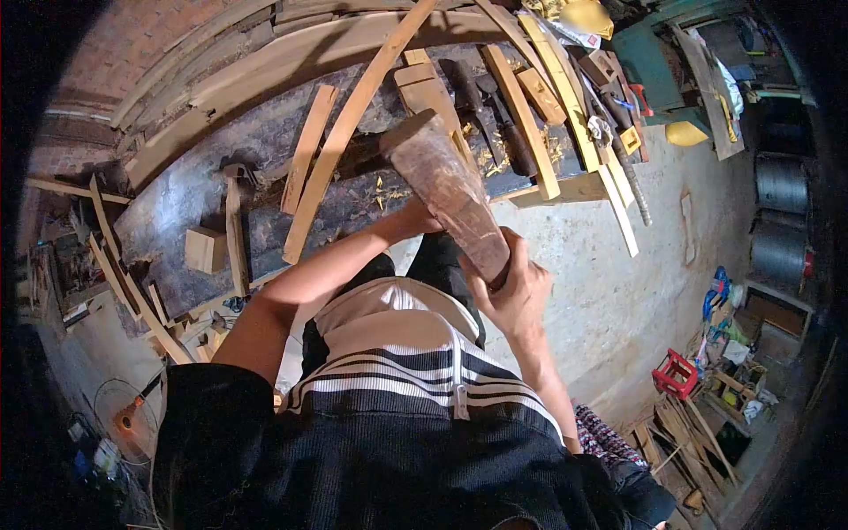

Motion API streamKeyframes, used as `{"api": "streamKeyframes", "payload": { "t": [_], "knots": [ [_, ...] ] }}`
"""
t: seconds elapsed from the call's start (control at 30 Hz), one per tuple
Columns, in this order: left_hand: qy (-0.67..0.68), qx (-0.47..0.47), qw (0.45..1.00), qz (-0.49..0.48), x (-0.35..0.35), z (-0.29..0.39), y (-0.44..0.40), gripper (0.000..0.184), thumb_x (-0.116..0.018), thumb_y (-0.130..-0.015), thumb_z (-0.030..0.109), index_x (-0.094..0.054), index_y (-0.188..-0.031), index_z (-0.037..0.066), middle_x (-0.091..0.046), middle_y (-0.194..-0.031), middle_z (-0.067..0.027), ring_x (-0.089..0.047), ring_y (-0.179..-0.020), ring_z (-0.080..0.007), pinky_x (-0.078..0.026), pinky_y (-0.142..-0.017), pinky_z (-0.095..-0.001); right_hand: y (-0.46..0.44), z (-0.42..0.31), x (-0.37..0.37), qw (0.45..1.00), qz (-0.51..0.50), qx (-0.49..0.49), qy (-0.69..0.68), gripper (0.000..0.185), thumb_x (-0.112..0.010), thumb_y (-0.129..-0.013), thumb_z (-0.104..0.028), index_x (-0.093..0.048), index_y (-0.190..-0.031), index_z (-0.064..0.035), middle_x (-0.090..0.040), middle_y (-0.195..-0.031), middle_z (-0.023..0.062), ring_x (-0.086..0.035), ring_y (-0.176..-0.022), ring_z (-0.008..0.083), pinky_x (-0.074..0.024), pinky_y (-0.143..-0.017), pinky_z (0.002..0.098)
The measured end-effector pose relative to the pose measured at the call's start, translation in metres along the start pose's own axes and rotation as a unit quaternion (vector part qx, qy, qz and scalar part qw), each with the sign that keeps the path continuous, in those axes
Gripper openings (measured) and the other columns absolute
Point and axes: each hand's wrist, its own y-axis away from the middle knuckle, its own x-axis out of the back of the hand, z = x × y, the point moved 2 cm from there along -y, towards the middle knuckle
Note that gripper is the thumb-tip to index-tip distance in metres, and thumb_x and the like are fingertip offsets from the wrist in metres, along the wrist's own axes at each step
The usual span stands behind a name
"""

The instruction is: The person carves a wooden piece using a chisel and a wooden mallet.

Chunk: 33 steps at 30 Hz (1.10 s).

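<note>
A thick, worn brown wooden block [442, 181] slants up in front of my body, over the near edge of the workbench [199, 190]. My right hand [519, 287] grips its lower end, with thumb and fingers on either side. At the block's left side, my left hand [417, 218] holds it from beneath, its fingers mostly hidden behind the wood. Close beyond the block, a pale wooden piece [427, 88] lies on the bench. A long curved wooden strip [349, 132] crosses the bench to the left of my hands.
A hammer-like tool with a wooden handle [236, 234] and a small wooden cube [205, 250] are at the left. Several strips, chisel-like tools and a small plane-like block [541, 95] lie at the right. A red crate [675, 374] stands on the floor.
</note>
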Motion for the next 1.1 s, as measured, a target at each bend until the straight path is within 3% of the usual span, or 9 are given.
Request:
{"api": "streamKeyframes", "payload": {
  "t": [0.17, 0.23, 0.3, 0.57, 0.67, 0.7, 0.8, 1.03, 1.1],
  "knots": [
    [-0.098, -0.076, 0.992, 0.036, 0.001, -0.018, -0.02, 0.012, -0.063, -0.087, 0.014, -0.065, -0.096, 0.006, -0.067, -0.093, -0.0128, -0.064, -0.09, -0.0288, -0.05, -0.086, -0.0388, -0.009, 0.008, -0.003, 0.994, -0.02, -0.099, -0.029, 0.052, -0.074, -0.082, -0.036, -0.053, -0.117, -0.0038, -0.063, -0.062, 0.0205, -0.066, -0.057, 0.0377, -0.0517, -0.054, 0.0434],
    [-0.111, -0.082, 0.983, 0.123, 0.013, -0.015, -0.042, 0.019, -0.066, -0.087, 0.016, -0.062, -0.08, 0.0, -0.061, -0.06, -0.0072, -0.058, -0.052, -0.0233, -0.049, -0.053, -0.0383, -0.005, 0.021, -0.003, 0.973, -0.007, -0.188, -0.137, 0.047, -0.075, -0.083, -0.032, -0.053, -0.112, -0.0014, -0.064, -0.066, 0.0206, -0.068, -0.059, 0.035, -0.0522, -0.059, 0.0414],
    [-0.032, 0.136, 0.987, 0.075, 0.026, -0.024, -0.045, 0.026, -0.067, -0.09, 0.022, -0.061, -0.077, 0.001, -0.057, -0.058, -0.0053, -0.053, -0.053, -0.0122, -0.044, -0.051, -0.034, -0.003, 0.024, 0.001, 0.944, 0.052, -0.231, -0.229, 0.042, -0.075, -0.085, -0.028, -0.054, -0.108, -0.0003, -0.065, -0.07, 0.0193, -0.066, -0.062, 0.0249, -0.0516, -0.062, 0.0378],
    [0.035, 0.145, 0.988, 0.037, 0.021, 0.002, -0.031, 0.025, -0.073, -0.088, 0.022, -0.061, -0.076, 0.002, -0.056, -0.064, -0.0044, -0.053, -0.063, -0.0094, -0.041, -0.056, -0.0294, 0.01, 0.027, 0.008, 0.899, 0.042, -0.345, -0.266, 0.04, -0.075, -0.087, -0.024, -0.052, -0.107, 0.0018, -0.065, -0.072, 0.013, -0.062, -0.064, 0.0218, -0.0509, -0.062, 0.0367],
    [0.028, 0.084, 0.996, -0.012, 0.025, 0.014, -0.026, 0.023, -0.071, -0.088, 0.018, -0.062, -0.074, 0.003, -0.058, -0.066, -0.0075, -0.057, -0.065, -0.0133, -0.044, -0.06, -0.0311, 0.013, 0.016, 0.01, 0.959, 0.093, -0.165, -0.209, 0.045, -0.078, -0.081, -0.025, -0.053, -0.107, 0.0027, -0.063, -0.072, 0.0205, -0.065, -0.063, 0.0312, -0.0519, -0.062, 0.0377],
    [-0.208, -0.09, 0.974, 0.013, 0.025, 0.017, -0.01, 0.015, -0.07, -0.089, 0.018, -0.062, -0.086, 0.004, -0.064, -0.083, -0.0084, -0.059, -0.077, -0.0147, -0.048, -0.071, -0.0335, 0.016, 0.014, 0.011, 0.961, 0.095, -0.139, -0.22, 0.05, -0.078, -0.076, -0.026, -0.055, -0.11, 0.0015, -0.064, -0.074, 0.0219, -0.067, -0.066, 0.0364, -0.0533, -0.063, 0.0397],
    [0.103, 0.0, 0.995, -0.009, 0.017, 0.034, -0.008, 0.021, -0.069, -0.091, 0.017, -0.053, -0.084, 0.006, -0.055, -0.081, -0.0032, -0.05, -0.074, -0.0113, -0.045, -0.07, -0.0322, 0.011, 0.007, 0.008, 0.997, 0.059, 0.012, -0.05, 0.056, -0.077, -0.071, -0.031, -0.057, -0.115, -0.004, -0.067, -0.075, 0.0179, -0.068, -0.065, 0.0347, -0.0538, -0.06, 0.0416],
    [0.191, 0.041, 0.981, -0.021, 0.013, 0.031, -0.006, 0.032, -0.069, -0.091, 0.018, -0.049, -0.07, 0.008, -0.047, -0.064, -0.0007, -0.043, -0.063, -0.0076, -0.039, -0.058, -0.0279, 0.006, 0.006, -0.001, 0.999, -0.006, 0.01, 0.036, 0.054, -0.076, -0.074, -0.034, -0.055, -0.117, -0.0077, -0.068, -0.076, 0.0151, -0.068, -0.064, 0.0329, -0.0534, -0.058, 0.0394],
    [-0.017, 0.002, 1.0, -0.019, -0.004, -0.015, 0.015, 0.029, -0.068, -0.092, 0.02, -0.049, -0.074, 0.008, -0.051, -0.069, -0.0015, -0.047, -0.066, -0.0109, -0.041, -0.062, -0.0326, 0.01, 0.012, -0.005, 0.999, -0.036, -0.032, 0.019, 0.054, -0.075, -0.077, -0.035, -0.054, -0.118, -0.0074, -0.068, -0.074, 0.0176, -0.068, -0.065, 0.0354, -0.0534, -0.057, 0.041]
  ]
}}
